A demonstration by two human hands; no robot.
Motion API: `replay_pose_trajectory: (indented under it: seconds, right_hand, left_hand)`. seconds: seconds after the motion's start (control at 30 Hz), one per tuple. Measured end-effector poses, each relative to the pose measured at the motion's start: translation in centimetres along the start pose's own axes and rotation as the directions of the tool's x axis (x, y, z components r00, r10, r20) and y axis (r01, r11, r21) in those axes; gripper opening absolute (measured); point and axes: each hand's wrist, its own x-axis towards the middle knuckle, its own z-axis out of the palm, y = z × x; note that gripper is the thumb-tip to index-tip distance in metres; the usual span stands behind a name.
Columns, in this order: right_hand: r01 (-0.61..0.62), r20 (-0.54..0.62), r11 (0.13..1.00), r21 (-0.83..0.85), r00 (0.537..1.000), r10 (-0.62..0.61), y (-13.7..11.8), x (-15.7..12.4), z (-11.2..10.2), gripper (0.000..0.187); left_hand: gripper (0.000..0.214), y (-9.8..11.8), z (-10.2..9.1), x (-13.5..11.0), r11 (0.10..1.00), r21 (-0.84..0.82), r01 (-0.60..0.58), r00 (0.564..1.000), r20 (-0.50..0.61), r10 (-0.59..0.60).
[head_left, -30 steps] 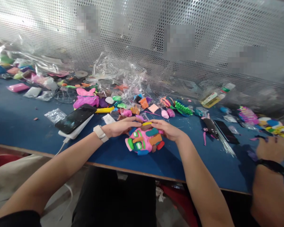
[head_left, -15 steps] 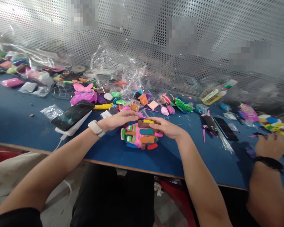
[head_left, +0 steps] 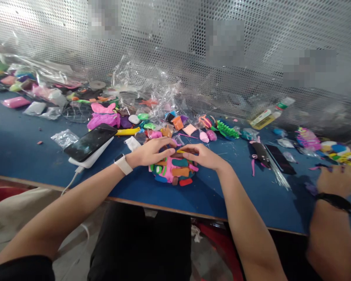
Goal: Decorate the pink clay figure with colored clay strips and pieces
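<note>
A lumpy modelling clay figure (head_left: 175,171) lies on the blue table in front of me, with a pink body and pieces of orange, teal, green, blue, red and brown clay. My left hand (head_left: 153,151), wearing a white-strapped watch, curls over its far left part, thumb towards the middle. From the other side my right hand (head_left: 203,156) bends its fingers onto the figure's far edge, by a yellow clay strip (head_left: 181,151). Both sets of fingertips nearly meet there. They partly hide the figure's top, and exactly what they pinch is hard to see.
Left of me a black phone (head_left: 90,142) lies on a white power bank with a cable. Clay lumps and clear plastic bags (head_left: 146,86) line the perforated metal panel. A bottle (head_left: 272,113) leans at the back right. Another person's hand (head_left: 336,181) rests at the far right.
My left hand has moved slightly right and closer over the figure, its thumb now lower and covering more of the clay. My right fingers have bent inward at the yellow strip.
</note>
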Motion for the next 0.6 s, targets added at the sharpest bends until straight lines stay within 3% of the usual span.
replay_pose_trajectory:
  seconds: [0.1,0.23,0.3,0.4,0.47,0.5,0.53,0.6]
  right_hand:
    - [-0.012,-0.145,0.983,-0.185,0.989,-0.015,0.8,0.4,-0.3,0.063]
    - [-0.02,-0.368,0.968,-0.248,0.927,-0.075,2.0,1.0,-0.7,0.054]
    - [-0.048,-0.49,0.959,-0.279,0.866,-0.099,2.9,1.2,-1.2,0.047]
    - [-0.133,-0.658,0.913,-0.386,0.734,-0.171,4.9,1.4,-2.8,0.031]
    - [-0.212,-0.728,0.86,-0.465,0.645,-0.234,6.4,1.3,-4.0,0.028]
    - [-0.266,-0.745,0.83,-0.49,0.622,-0.24,7.1,1.3,-4.6,0.031]
    - [-0.32,-0.752,0.803,-0.503,0.62,-0.225,7.9,1.2,-5.0,0.037]
    - [-0.384,-0.735,0.767,-0.514,0.658,-0.163,9.1,1.2,-5.6,0.055]
  left_hand:
    - [0.058,0.1,0.1,-0.3,0.993,0.094,-0.07,0.996,0.066,0.064]
    - [0.058,0.5,0.3,-0.5,0.977,0.206,-0.05,0.989,0.15,0.019]
    - [0.059,0.7,0.3,-0.5,0.973,0.227,-0.041,0.986,0.169,0.002]
    - [0.062,0.8,0.2,-0.6,0.975,0.216,-0.045,0.986,0.169,0.008]
    - [0.064,0.8,0.2,-0.6,0.979,0.199,-0.048,0.988,0.154,0.017]
    - [0.064,0.8,0.2,-0.7,0.98,0.192,-0.045,0.99,0.142,0.018]
    - [0.065,0.8,0.2,-0.7,0.982,0.185,-0.04,0.992,0.128,0.016]
    - [0.065,0.7,0.3,-0.8,0.985,0.169,-0.022,0.995,0.099,0.005]
